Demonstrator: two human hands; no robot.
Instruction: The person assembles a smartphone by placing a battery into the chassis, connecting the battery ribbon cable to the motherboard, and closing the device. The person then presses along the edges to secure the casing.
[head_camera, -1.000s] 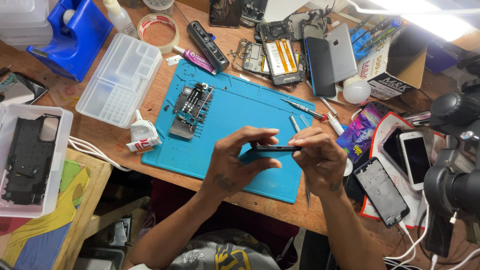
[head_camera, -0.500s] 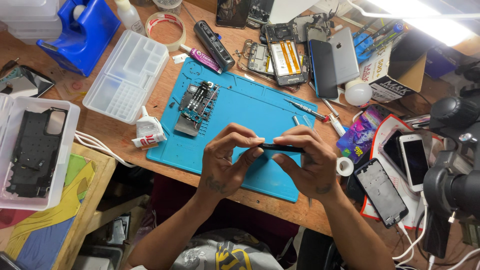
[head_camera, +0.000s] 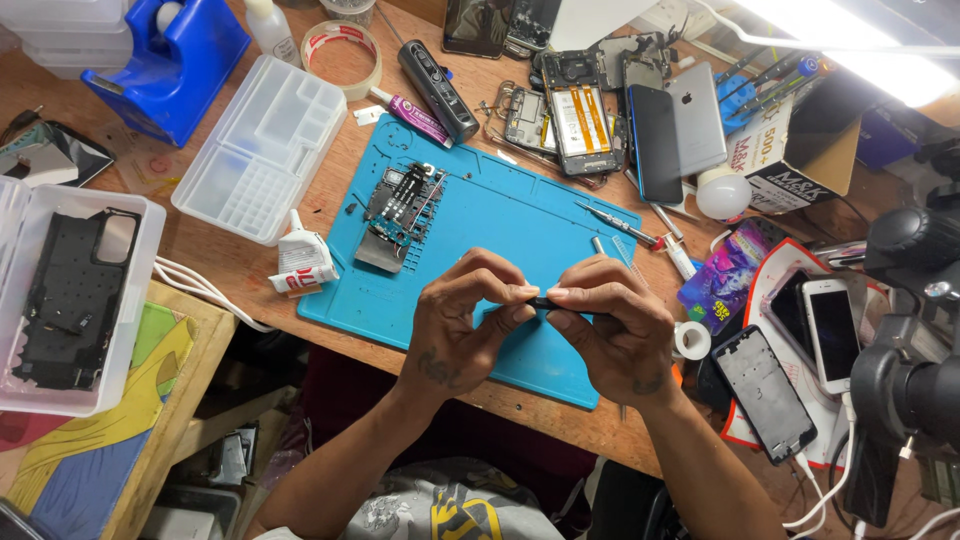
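Both hands meet over the near half of the blue mat (head_camera: 500, 220), fingertips almost touching. Between them sits a small dark part (head_camera: 541, 302), thin and short, mostly hidden by the fingers. The left hand (head_camera: 462, 322) pinches its left end between thumb and forefinger; the right hand (head_camera: 612, 325) pinches the other end in the same way, so both hands are closed on the one piece. What kind of part it is cannot be told. It is held just above the mat, not lying on it.

From the hands, a circuit board (head_camera: 400, 215) lies on the mat at 10 o'clock, well apart. A small screwdriver (head_camera: 618, 224) rests on the mat at 1 o'clock, near the right hand. At 3 o'clock, just beside the right hand, sits a small roll of white tape (head_camera: 692, 340). Farther out at 4 o'clock lies a black phone frame (head_camera: 766, 390), and beside it a white phone (head_camera: 832, 330).

At 9 o'clock a glue tube (head_camera: 302, 262) lies at the mat's left edge. Beyond it, at 10 o'clock, is a clear parts box (head_camera: 262, 148), and at far left a white tray (head_camera: 148, 270) holding a black phone back. At 12 o'clock, past the mat's far edge, lie several opened phones (head_camera: 578, 112) and a grey phone back (head_camera: 696, 118).
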